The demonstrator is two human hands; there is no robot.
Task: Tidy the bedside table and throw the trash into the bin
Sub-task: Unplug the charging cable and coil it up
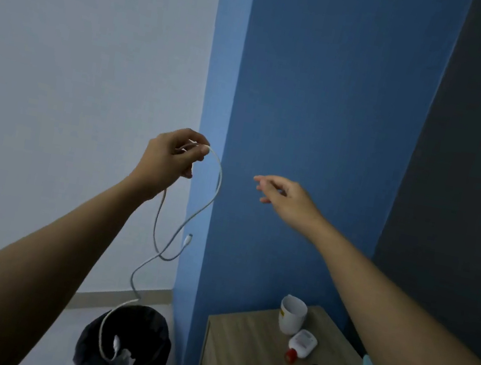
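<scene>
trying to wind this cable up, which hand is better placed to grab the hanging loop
Right. The right hand is open, holds nothing and reaches toward the loop of the white cable. The left hand pinches the cable up high, so it is occupied.

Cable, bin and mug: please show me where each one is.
Cable (220, 179): head view, on its upper loop.
Bin (153, 316): head view, on its far rim.
Mug (292, 320): head view, on its outer wall.

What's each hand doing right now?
Left hand: pinching the white cable, which hangs down from it.
Right hand: open, holding nothing.
</scene>
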